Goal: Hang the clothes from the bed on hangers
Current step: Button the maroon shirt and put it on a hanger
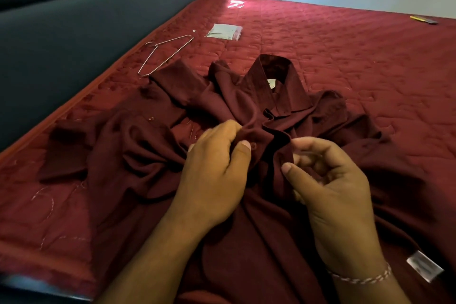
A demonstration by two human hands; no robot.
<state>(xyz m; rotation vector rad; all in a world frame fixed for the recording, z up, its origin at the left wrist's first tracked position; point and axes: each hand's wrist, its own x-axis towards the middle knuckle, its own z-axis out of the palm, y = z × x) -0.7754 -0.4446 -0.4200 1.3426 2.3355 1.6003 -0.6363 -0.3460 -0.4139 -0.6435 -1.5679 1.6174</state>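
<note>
A dark maroon collared shirt (138,145) lies crumpled on the red quilted bed (345,61), collar toward the far side. My left hand (214,173) pinches the shirt's front placket at a small button between thumb and fingers. My right hand (328,185) pinches the opposite placket edge just to the right, fingers curled. A thin metal wire hanger (165,53) lies flat on the bed beyond the shirt's left sleeve, apart from both hands.
A small clear plastic packet (224,31) lies past the hanger. A yellow and grey object (423,19) sits at the far right of the bed. The dark blue padded headboard (86,12) runs along the left edge. A white care label (424,265) shows at the shirt's lower right.
</note>
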